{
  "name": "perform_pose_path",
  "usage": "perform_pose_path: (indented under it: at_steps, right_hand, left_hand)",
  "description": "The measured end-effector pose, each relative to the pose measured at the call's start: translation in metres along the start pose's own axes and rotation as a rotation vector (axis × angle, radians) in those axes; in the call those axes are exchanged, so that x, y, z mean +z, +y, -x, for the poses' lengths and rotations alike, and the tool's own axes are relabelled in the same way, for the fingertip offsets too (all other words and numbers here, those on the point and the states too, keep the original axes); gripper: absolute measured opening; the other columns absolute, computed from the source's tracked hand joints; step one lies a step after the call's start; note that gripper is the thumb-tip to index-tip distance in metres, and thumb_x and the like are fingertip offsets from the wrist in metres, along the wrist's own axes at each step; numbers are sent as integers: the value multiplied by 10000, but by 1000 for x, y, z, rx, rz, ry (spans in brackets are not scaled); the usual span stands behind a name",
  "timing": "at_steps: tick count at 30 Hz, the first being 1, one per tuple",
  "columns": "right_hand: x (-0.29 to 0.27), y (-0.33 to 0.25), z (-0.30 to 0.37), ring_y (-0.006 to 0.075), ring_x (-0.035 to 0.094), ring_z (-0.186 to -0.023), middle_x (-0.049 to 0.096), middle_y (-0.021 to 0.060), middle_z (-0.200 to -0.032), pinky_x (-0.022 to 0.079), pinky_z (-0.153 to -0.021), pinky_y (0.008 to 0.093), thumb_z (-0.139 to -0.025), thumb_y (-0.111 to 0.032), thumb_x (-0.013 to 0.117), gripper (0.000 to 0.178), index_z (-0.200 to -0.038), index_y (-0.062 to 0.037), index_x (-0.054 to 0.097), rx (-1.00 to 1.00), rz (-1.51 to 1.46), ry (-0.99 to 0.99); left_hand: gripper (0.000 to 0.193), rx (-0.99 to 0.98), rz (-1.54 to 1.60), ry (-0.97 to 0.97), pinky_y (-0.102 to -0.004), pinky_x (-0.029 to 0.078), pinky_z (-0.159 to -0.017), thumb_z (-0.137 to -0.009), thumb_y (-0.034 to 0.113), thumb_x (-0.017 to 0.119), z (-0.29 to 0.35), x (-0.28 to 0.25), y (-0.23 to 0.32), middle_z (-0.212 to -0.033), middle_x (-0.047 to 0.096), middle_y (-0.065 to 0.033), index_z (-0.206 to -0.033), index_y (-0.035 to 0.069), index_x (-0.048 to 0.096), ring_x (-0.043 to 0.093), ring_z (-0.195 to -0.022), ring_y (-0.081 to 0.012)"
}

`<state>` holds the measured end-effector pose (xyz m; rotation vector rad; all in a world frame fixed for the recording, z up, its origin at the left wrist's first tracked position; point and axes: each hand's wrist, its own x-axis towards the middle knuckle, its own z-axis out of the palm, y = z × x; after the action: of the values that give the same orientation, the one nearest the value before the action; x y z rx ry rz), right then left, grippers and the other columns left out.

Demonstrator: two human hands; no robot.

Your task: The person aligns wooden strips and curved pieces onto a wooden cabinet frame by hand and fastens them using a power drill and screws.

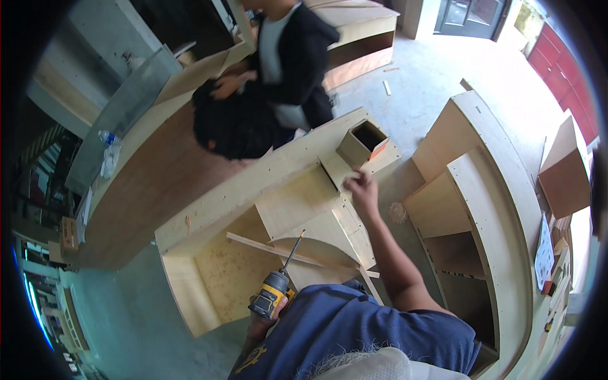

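If the drill (270, 294) gripped by the left hand (268, 318) slips, panels (280, 213) may be scratched. The right hand (362, 184)'s grasp is unclear.

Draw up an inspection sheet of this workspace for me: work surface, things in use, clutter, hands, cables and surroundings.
Surface: a pale wooden cabinet with open compartments; a narrow wooden strip lies across it.
Job's things: a yellow-and-black power drill with a long bit; a small open-topped box at the cabinet's far right end.
Clutter: a plastic bottle on the curved counter at left.
Hands: left hand grips the power drill; right hand is near the box, fingers partly curled, contents unclear.
Cables: nothing seen.
Surroundings: a co-worker in a dark jacket beyond the cabinet; a curved shelving unit at right.
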<state>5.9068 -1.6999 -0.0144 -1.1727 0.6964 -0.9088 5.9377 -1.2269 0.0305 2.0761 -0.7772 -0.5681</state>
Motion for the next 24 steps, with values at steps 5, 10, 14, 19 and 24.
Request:
perform_pose_path:
  at_steps: [5, 10, 14, 19, 24]
  right_hand:
    - [17, 8, 98, 235, 751, -962, 733, 140, -1034, 633, -939, 410, -999, -17, 717, 475, -1428, 37, 521, 520, -425, -69]
    - [22, 8, 152, 239, 752, -991, 740, 110, -1082, 629, -974, 397, -1041, -70, 688, 228, -1259, -19, 644, 701, -653, -103]
    - [25, 18, 175, 254, 736, -1063, 727, 105, -1110, 621, -1020, 401, -1054, -82, 670, 175, -1216, -18, 651, 665, -816, -125]
    - [37, 29, 187, 252, 731, -1076, 719, 114, -1110, 626, -1015, 398, -1061, -93, 664, 113, -1139, -11, 662, 625, -875, 6]
    - [32, 35, 190, 207, 732, -1044, 726, 92, -1039, 629, -976, 343, -1070, -143, 666, 114, -1093, -32, 681, 581, -823, -47]
  left_hand:
    - [213, 241, 13, -30, -416, 569, -699, -936, 265, 770, -24, -1, 12, -851, 732, -61, -999, 67, 725, 717, -779, -244]
    - [215, 422, 23, -48, -388, 561, -657, -944, 253, 765, -41, -3, 18, -801, 711, -42, -1009, 59, 701, 689, -708, -214]
    - [192, 240, 226, -114, -344, 568, -657, -950, 220, 782, -38, 5, -12, -812, 720, -37, -998, 55, 696, 681, -696, -159]
    - [149, -49, 450, -127, -313, 574, -634, -945, 165, 757, -25, 5, 16, -770, 725, -24, -888, 38, 706, 698, -688, -124]
    - [133, -93, 619, -44, -302, 575, -643, -963, 151, 743, -14, 5, 14, -800, 711, -36, -978, 42, 668, 664, -663, -127]
